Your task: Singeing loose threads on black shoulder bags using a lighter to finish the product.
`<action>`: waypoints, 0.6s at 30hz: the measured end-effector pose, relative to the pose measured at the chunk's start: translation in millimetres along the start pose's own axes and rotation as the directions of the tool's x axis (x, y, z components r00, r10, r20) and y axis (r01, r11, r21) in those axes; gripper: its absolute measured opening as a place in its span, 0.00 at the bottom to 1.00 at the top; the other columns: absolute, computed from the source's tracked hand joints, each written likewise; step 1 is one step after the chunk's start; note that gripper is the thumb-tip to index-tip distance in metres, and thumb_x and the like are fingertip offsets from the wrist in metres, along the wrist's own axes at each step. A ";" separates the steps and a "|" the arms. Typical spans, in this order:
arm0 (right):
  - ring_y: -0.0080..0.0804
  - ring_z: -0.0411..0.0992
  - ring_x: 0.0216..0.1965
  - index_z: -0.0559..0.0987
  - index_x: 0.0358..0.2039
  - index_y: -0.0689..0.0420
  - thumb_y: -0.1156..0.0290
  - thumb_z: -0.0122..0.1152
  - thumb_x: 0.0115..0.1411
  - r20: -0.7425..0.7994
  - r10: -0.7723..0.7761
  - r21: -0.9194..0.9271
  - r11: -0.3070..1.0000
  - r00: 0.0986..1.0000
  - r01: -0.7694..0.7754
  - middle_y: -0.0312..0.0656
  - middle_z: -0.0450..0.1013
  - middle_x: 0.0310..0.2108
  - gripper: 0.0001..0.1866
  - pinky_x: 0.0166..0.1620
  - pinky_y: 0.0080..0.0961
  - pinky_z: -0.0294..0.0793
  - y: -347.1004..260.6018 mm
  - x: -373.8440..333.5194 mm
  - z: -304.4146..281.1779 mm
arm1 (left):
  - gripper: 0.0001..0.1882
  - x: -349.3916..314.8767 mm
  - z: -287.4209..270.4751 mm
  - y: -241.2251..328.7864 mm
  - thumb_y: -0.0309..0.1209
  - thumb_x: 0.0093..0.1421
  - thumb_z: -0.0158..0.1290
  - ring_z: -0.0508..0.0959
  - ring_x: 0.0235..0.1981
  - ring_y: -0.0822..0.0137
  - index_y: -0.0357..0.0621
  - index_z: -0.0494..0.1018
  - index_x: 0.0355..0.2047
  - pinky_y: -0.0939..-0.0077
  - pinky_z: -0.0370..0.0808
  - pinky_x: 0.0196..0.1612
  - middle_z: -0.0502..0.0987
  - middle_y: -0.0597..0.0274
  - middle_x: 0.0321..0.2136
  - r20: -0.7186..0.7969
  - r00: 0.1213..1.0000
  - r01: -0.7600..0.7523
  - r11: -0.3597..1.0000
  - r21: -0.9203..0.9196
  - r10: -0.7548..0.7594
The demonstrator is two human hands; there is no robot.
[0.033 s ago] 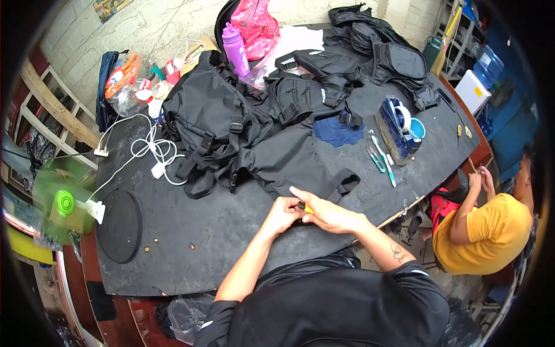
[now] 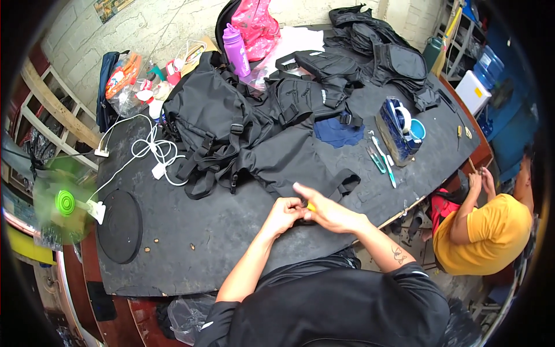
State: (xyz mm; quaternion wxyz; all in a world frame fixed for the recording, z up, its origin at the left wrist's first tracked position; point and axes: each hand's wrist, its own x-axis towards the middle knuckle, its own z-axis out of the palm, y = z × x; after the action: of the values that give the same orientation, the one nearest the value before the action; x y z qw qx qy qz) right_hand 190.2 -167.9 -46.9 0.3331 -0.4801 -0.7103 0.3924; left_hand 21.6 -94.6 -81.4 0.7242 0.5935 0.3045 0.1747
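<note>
A: Your left hand (image 2: 284,213) and right hand (image 2: 326,211) are together at the worktop's (image 2: 219,231) near edge, fingers curled in tight.

B: Holding what?

A: A small yellow thing (image 2: 311,206) is pinched between them, and something dark sits under your fingers. Too small to name either one. The right thumb points up and away from you.

B: And the fabric?

A: The black fabric (image 2: 289,159) lies flat just beyond your hands, its strap end near your right knuckles. Whether you touch it, you can't tell from here.

B: What's behind it?

A: A black backpack (image 2: 214,130) heaped mid-worktop, more black bags (image 2: 370,52) toward the far right corner. A purple bottle (image 2: 237,52) stands at the far edge beside a pink bag (image 2: 257,26).

B: Left side?

A: White cables (image 2: 153,153) coil there, and a black disc (image 2: 119,226) lies flat near the left near corner.

B: Right side?

A: Scissors (image 2: 376,159) next to a blue box (image 2: 399,133). Off the right edge, a person in a yellow shirt (image 2: 483,237) sits low, hands raised.
</note>
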 end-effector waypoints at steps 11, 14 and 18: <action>0.50 0.71 0.38 0.66 0.53 0.55 0.64 0.76 0.29 -0.308 0.162 -0.547 0.777 0.938 -0.313 0.48 0.69 0.38 0.46 0.41 0.35 0.71 -19.3 -17.8 -25.6 | 0.09 -4.8 -3.1 23.1 0.29 0.52 0.58 0.69 0.33 0.77 0.38 0.76 0.32 0.84 0.65 0.36 0.71 0.68 0.32 0.129 0.962 -0.242 0.970 -0.016 0.242; 0.41 0.72 0.45 0.67 0.51 0.57 0.66 0.76 0.33 -0.734 -0.048 -0.350 0.882 0.678 -0.316 0.47 0.71 0.43 0.42 0.47 0.30 0.70 13.6 -22.9 -23.3 | 0.10 -15.8 -12.7 31.2 0.21 0.47 0.56 0.69 0.42 0.72 0.35 0.76 0.33 0.79 0.64 0.46 0.66 0.63 0.43 0.169 0.945 -0.232 0.939 -0.253 0.279; 0.23 0.65 0.33 0.67 0.45 0.58 0.69 0.74 0.39 -0.819 0.168 0.012 0.961 0.548 -0.276 0.37 0.68 0.33 0.33 0.38 0.18 0.66 37.9 -27.7 -32.9 | 0.07 -29.5 -42.5 12.4 0.20 0.43 0.53 0.65 0.41 0.70 0.37 0.75 0.26 0.77 0.60 0.47 0.66 0.62 0.44 0.129 0.949 -0.270 0.952 -0.147 0.289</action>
State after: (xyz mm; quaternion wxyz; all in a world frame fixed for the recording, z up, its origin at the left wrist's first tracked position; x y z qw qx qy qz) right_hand 242.9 -177.5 -67.4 0.5399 -0.7108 -0.4333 0.1246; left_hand -26.9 -77.8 -67.2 0.7492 0.5946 0.1506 0.2499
